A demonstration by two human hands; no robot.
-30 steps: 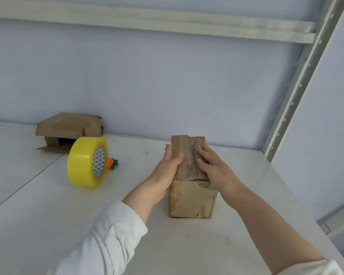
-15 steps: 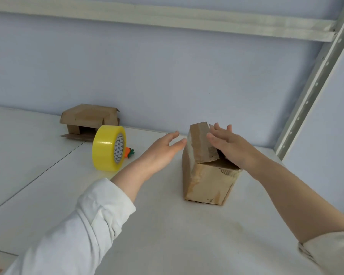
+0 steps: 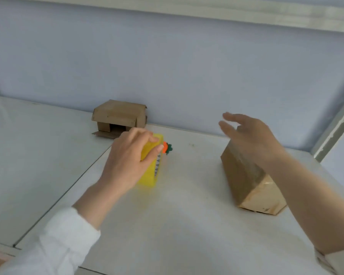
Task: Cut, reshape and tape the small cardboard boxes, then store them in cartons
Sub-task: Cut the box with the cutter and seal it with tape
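A: Your left hand [image 3: 127, 161] is on the yellow tape roll [image 3: 149, 175], left of centre.

B: Yes. Your fingers curl over the top of the roll and your thumb lies against its side face, so you are grasping it. The roll stands on edge on the white tabletop [image 3: 187, 225]. Your white sleeve [image 3: 58, 249] runs in from the lower left corner.

A: And your right hand [image 3: 250, 135]?

B: It is released, with the fingers straight and spread, pointing left. It is over the far top end of the small cardboard box [image 3: 244, 175]. The hand is blurred, so I cannot tell whether your palm touches the cardboard or hangs just above it.

A: Where does that box sit?

B: It is on the tabletop at the right, well apart from the roll. It leans in the view, with its long brown side facing the roll and its lighter end face turned toward you.

A: What else is near you?

B: A small orange, carrot-shaped item [image 3: 167, 148] with a green tip lies just behind the roll, beside your thumb. A second cardboard box [image 3: 119, 118] is farther back against the blue wall [image 3: 167, 66], with loose flaps and a dark opening at its front. A metal upright [image 3: 334, 132] rises at the right edge.
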